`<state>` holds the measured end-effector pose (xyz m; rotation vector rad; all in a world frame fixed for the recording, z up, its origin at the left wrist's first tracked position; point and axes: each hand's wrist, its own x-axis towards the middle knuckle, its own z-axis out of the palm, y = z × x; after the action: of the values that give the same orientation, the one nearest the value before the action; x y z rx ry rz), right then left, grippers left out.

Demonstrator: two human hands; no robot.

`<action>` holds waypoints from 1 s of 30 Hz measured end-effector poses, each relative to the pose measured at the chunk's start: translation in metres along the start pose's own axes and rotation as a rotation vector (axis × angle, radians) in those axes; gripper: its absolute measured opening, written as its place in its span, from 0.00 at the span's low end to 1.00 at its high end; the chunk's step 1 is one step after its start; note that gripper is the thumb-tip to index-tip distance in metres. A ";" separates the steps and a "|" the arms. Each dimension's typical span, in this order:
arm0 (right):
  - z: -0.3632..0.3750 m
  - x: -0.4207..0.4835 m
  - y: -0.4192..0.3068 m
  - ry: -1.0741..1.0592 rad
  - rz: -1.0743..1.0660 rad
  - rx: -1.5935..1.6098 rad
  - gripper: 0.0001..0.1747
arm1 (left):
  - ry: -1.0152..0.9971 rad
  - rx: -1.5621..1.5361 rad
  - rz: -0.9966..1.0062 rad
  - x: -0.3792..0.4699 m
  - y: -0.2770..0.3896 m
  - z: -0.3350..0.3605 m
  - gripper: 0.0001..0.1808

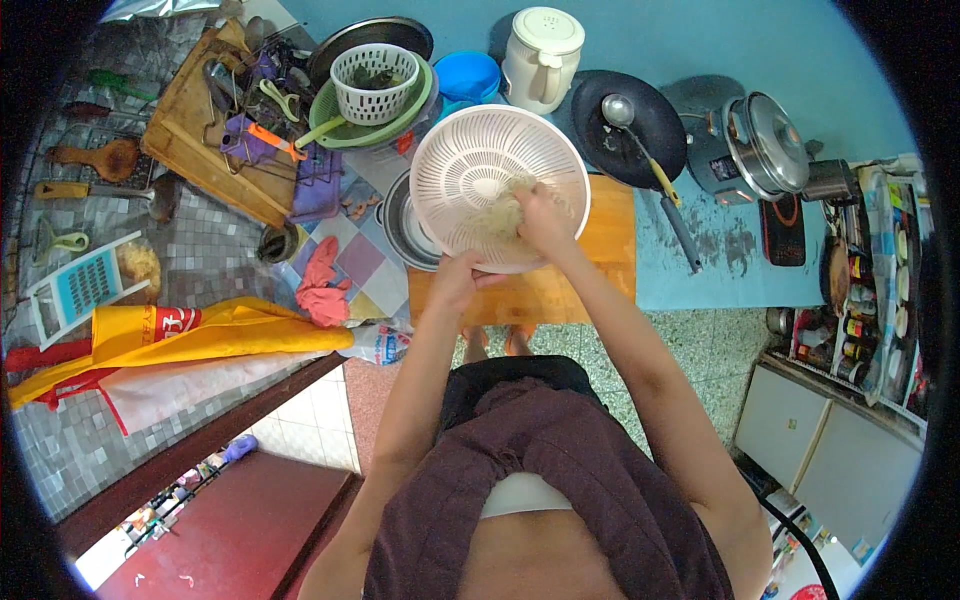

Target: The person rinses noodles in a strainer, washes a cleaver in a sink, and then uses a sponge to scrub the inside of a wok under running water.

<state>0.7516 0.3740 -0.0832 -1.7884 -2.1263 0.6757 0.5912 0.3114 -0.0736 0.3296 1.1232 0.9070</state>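
A white plastic colander [456,161] with slotted walls is tilted towards me above the wooden board [613,247]. My left hand [457,281] grips its near rim, thumb at the edge. Inside the colander, my right hand [546,221] has its fingers in a clump of pale, thin shreds [491,217]; motion blurs them and partly hides the fingertips. More shreds cling to the colander's right wall. A metal pot or basin [401,225] shows from behind the colander's left side.
Behind stand a cream lidded jug [541,64], blue bowls [465,75] and a white basket [373,105] in a green colander [326,112]. On the right are a wok [600,142] with a ladle [619,111] and a steel-lidded cooker [772,142]. A pink cloth [324,289] and a grater [86,277] lie left.
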 end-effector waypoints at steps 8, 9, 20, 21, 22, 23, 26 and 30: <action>-0.036 0.018 -0.052 -0.089 -0.195 0.630 0.27 | 0.019 -0.151 -0.055 0.007 0.004 -0.020 0.17; -0.033 0.019 -0.057 -0.069 -0.273 0.676 0.29 | 0.018 -0.149 -0.055 0.007 0.005 -0.025 0.17; 0.040 0.024 -0.020 -0.062 -0.013 0.588 0.17 | 0.234 -0.118 -0.057 0.051 -0.033 -0.101 0.19; 0.049 0.026 -0.020 -0.072 -0.027 0.588 0.17 | 0.244 -0.127 -0.047 0.055 -0.040 -0.112 0.19; 0.056 0.027 -0.024 -0.117 0.003 0.584 0.12 | 0.255 -0.052 -0.036 0.060 -0.044 -0.121 0.17; 0.061 0.028 -0.026 -0.163 0.031 0.579 0.09 | 0.268 0.021 -0.025 0.063 -0.048 -0.129 0.16; 0.064 0.025 -0.038 -0.252 0.153 0.544 0.09 | 0.303 0.182 -0.108 0.054 -0.039 -0.127 0.17; 0.084 0.020 -0.043 -0.137 0.087 0.530 0.11 | 0.309 0.333 -0.255 0.046 -0.016 -0.121 0.21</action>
<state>0.6693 0.3742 -0.1340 -1.5749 -1.7263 1.2757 0.4985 0.3125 -0.1655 0.3148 1.5688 0.5534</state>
